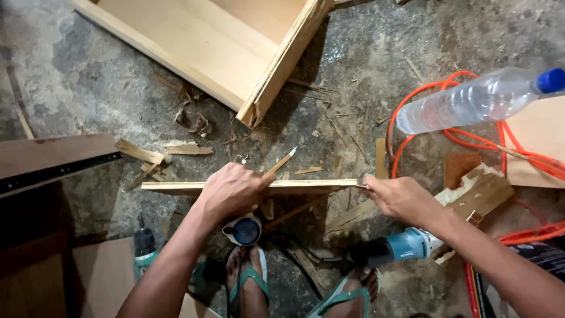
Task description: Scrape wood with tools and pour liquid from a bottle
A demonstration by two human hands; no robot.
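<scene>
Two feet in green sandals are closest to me, with a small blue cup just past the toes and a blue power tool lying on the floor to the right. Next I see my left hand wrapped tight around the middle of a long thin wood strip with a pencil poking out of the fist, while my right hand pinches the strip's right end against a small metal thing I cannot make out. Farther off sit wood scraps, an orange cord, a clear water bottle and a half-built wooden box, so I think the strip is only being marked and is not yet cut or fitted.
</scene>
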